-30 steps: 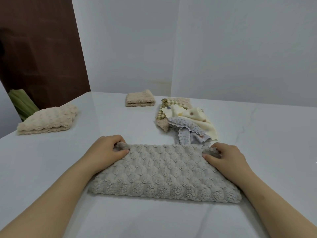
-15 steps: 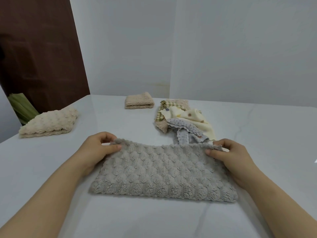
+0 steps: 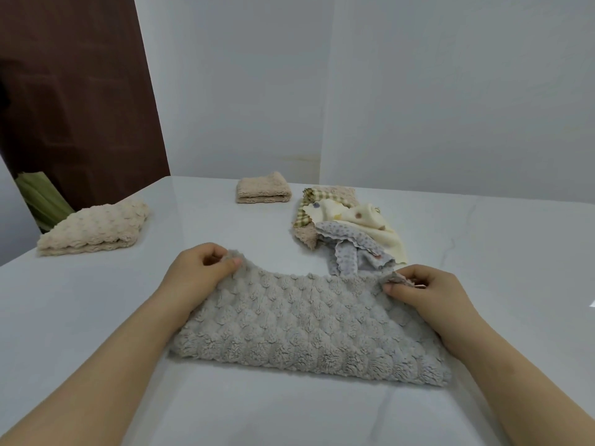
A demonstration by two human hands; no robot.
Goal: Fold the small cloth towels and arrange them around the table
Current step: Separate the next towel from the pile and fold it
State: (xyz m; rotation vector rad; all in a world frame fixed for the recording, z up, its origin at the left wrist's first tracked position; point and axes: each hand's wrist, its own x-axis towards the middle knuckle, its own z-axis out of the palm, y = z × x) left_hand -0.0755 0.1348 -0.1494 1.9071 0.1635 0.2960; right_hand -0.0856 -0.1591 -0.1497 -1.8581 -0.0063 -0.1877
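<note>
White marble-look table carried it all: grey bobble towel lay nearest, a folded cream towel sat far left, a folded beige towel at the back, unfolded cloths heaped beside it.

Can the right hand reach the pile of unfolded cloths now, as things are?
Probably yes, but not freely: the right hand is pinching a corner of the grey towel. The pile of unfolded cloths lies just beyond it, nothing between.
</note>
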